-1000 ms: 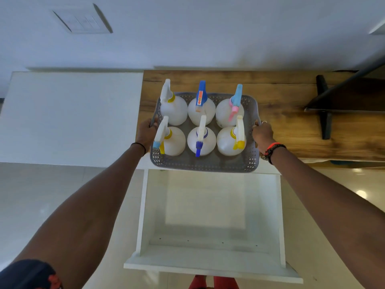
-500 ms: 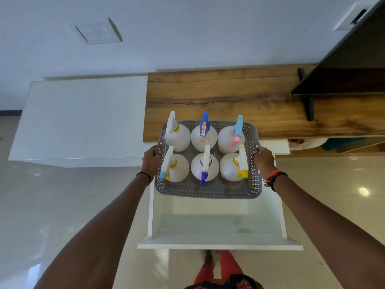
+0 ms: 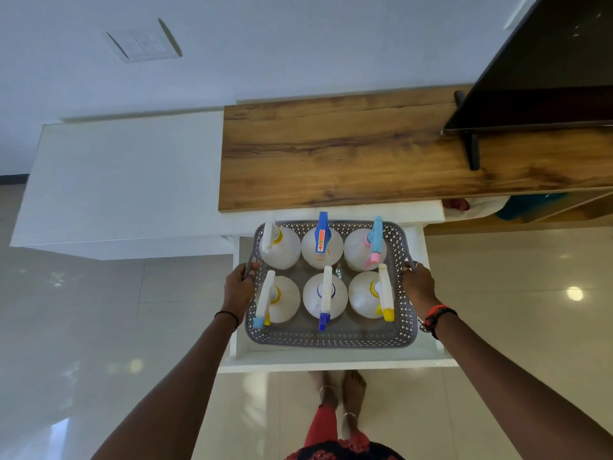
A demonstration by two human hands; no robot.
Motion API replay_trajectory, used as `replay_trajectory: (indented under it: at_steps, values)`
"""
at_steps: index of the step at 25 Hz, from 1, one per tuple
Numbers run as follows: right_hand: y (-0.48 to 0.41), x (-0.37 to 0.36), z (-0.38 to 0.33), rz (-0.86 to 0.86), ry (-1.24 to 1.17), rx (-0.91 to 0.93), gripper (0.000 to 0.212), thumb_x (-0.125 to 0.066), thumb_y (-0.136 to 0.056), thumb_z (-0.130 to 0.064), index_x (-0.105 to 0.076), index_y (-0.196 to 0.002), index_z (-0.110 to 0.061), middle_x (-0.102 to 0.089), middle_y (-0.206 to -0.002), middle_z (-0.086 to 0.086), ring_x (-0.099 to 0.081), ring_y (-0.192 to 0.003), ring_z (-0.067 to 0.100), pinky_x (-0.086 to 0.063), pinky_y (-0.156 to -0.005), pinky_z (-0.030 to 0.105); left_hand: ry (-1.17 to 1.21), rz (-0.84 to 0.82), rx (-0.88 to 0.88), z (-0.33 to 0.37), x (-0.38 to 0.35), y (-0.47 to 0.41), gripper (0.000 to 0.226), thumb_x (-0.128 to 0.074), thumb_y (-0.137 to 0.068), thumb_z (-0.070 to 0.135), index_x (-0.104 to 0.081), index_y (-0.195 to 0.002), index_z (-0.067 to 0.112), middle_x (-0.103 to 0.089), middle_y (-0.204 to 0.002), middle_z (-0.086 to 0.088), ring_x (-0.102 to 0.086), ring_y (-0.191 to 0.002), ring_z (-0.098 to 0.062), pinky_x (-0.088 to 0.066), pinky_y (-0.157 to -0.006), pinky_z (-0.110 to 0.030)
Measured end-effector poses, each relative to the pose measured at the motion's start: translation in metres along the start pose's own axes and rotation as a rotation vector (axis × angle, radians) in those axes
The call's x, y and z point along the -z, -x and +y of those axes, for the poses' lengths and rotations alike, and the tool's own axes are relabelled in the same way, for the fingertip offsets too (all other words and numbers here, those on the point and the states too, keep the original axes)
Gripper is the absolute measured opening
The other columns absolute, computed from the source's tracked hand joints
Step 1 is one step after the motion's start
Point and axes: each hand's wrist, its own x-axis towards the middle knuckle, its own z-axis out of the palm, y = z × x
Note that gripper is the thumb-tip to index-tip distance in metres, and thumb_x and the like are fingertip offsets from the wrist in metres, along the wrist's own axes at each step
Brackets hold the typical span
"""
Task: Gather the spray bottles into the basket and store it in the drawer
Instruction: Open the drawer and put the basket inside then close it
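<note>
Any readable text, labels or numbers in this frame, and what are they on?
No text can be read.
Blue spray head of the back-middle bottle: an orange and white sticker, print too small to read.
Wall switch plate: no markings can be made out.
Basket and the other bottles: no labels visible.

White wall (image 3: 298,44), glossy floor (image 3: 83,327), wood countertop (image 3: 348,154).

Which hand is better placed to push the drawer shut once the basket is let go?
Neither clearly. Left hand and right hand each grip a side handle of the basket, level with each other and similarly far from the drawer front. Either would do.
</note>
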Motion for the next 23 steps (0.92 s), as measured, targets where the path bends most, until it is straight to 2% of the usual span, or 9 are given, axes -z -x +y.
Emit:
replay_trajectory:
  at_steps: [5, 11, 15, 17, 23]
  values:
    - [0.004, 0.001, 0.033, -0.001, -0.023, -0.024, 0.031, -0.038, -0.099, -0.015, -0.059, -0.118, -0.001, -0.062, -0.117, 0.024, -0.058, -0.108, 0.038, -0.043, -0.083, 0.034, -0.015, 0.008, 0.042, -0.029, -0.014, 0.021, 0.026, -0.045, -0.096, 0.008, -0.064, -0.114, 0.001, -0.062, -0.099, -0.014, -0.054, -0.089, -0.025, -0.046, -0.08, -0.037]
    - [-0.017, -0.014, 0.065, -0.015, -0.025, -0.034, 0.03, -0.038, -0.098, -0.012, -0.06, -0.115, -0.001, -0.063, -0.113, 0.024, -0.059, -0.105, 0.037, -0.039, -0.074, 0.029, -0.004, 0.028, 0.109, -0.068, -0.037, 0.021, 0.022, -0.047, -0.097, 0.014, -0.062, -0.104, 0.0, -0.057, -0.089, -0.014, -0.05, -0.08, -0.022, -0.043, -0.067, -0.032]
    - [-0.04, -0.031, 0.077, -0.024, -0.018, -0.027, 0.03, -0.039, -0.097, -0.014, -0.06, -0.113, -0.001, -0.063, -0.113, 0.024, -0.059, -0.103, 0.036, -0.041, -0.077, 0.032, -0.026, 0.034, 0.138, -0.087, -0.049, 0.005, 0.018, -0.046, -0.097, 0.013, -0.062, -0.104, 0.005, -0.055, -0.087, -0.012, -0.049, -0.067, -0.015, -0.041, -0.06, -0.025]
    - [-0.054, -0.041, 0.081, -0.027, -0.008, -0.014, 0.029, -0.038, -0.097, -0.013, -0.061, -0.111, 0.0, -0.064, -0.112, 0.025, -0.059, -0.099, 0.035, -0.04, -0.075, 0.031, -0.027, 0.045, 0.139, -0.093, -0.055, -0.008, 0.019, -0.046, -0.097, 0.01, -0.062, -0.106, 0.005, -0.056, -0.088, -0.013, -0.049, -0.068, -0.016, -0.041, -0.059, -0.025]
    - [-0.099, -0.073, 0.095, -0.016, 0.026, -0.028, 0.031, -0.038, -0.099, -0.014, -0.059, -0.117, -0.001, -0.062, -0.118, 0.024, -0.057, -0.111, 0.038, -0.04, -0.079, 0.032, -0.023, 0.027, 0.149, -0.121, -0.08, -0.058, 0.017, -0.045, -0.097, 0.005, -0.06, -0.104, 0.003, -0.054, -0.083, -0.011, -0.05, -0.071, -0.019, -0.042, -0.063, -0.028]
